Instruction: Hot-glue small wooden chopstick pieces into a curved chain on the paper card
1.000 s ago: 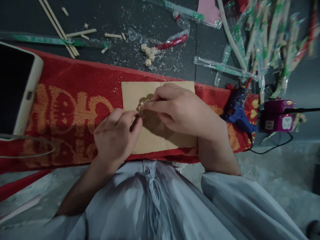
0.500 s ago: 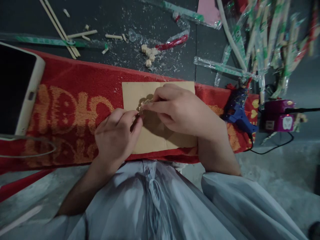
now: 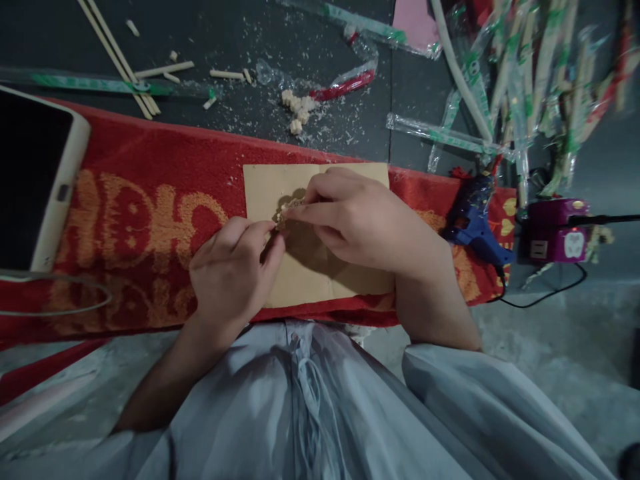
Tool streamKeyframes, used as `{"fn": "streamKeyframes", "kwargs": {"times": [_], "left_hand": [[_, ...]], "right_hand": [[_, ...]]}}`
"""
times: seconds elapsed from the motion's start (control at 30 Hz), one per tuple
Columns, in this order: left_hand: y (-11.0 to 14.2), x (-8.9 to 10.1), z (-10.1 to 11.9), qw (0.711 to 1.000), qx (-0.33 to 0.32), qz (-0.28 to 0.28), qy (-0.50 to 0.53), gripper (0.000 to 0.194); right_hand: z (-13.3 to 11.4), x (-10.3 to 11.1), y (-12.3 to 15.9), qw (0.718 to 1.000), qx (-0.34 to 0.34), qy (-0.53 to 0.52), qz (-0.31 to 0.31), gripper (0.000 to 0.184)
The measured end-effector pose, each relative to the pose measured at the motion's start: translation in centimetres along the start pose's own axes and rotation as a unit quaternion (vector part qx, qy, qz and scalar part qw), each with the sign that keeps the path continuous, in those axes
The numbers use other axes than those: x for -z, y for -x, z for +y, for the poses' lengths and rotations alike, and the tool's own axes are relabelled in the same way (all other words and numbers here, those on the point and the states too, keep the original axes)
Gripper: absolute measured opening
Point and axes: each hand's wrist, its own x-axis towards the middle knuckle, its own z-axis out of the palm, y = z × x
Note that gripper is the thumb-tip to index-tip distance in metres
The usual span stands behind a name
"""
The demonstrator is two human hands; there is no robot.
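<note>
Over a tan sheet of card [image 3: 350, 283], both my hands meet at a small cluster of pale wooden bits [image 3: 281, 215]. My left hand [image 3: 233, 263] is closed, thumb and forefinger pinched at the cluster's lower left end. From the other side my right hand [image 3: 363, 217] pinches at the same cluster, its forefinger pointing left. The fingers hide most of the piece, so its full shape does not show. The card lies on a red towel [image 3: 120, 150] with orange lettering.
Beyond the towel lie thin wooden sticks [image 3: 113, 57], a knobbly pale wooden piece [image 3: 299, 110] and scattered shavings. A phone [image 3: 35, 180] is at left. At right are a blue glue gun [image 3: 475, 223], a purple power adapter [image 3: 557, 230] and plastic-wrapped chopsticks [image 3: 530, 80].
Both hands keep almost the same pose on the pale cluster. The view has shifted very slightly.
</note>
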Motion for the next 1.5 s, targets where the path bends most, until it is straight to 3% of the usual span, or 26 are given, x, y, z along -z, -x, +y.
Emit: {"fn": "streamKeyframes", "kwargs": {"times": [0.47, 0.73, 1.0, 1.17, 1.3, 1.5], "left_hand": [[-0.02, 0.01, 0.11, 1.0, -0.007, -0.007, -0.013, 0.011], [-0.12, 0.44, 0.34, 0.998, 0.037, -0.049, -0.017, 0.015], [-0.06, 0.17, 0.17, 0.999, 0.039, -0.036, 0.0, 0.013], [-0.04, 0.08, 0.11, 0.999, 0.022, -0.028, -0.017, 0.013], [-0.05, 0.12, 0.05, 0.999, 0.013, -0.02, -0.022, 0.013], [-0.13, 0.16, 0.26, 0.999, 0.036, -0.032, -0.006, 0.011]], "right_hand": [[-0.21, -0.09, -0.17, 1.0, -0.012, 0.002, 0.001, 0.043], [-0.18, -0.01, -0.16, 1.0, -0.005, 0.009, -0.001, 0.044], [-0.25, 0.29, -0.28, 1.0, -0.01, 0.006, -0.029, 0.046], [-0.07, 0.01, -0.12, 1.0, -0.007, -0.008, 0.0, 0.043], [-0.05, 0.14, -0.12, 1.0, -0.009, -0.007, -0.013, 0.044], [0.07, 0.28, -0.17, 1.0, -0.001, -0.007, -0.018, 0.045]]}}
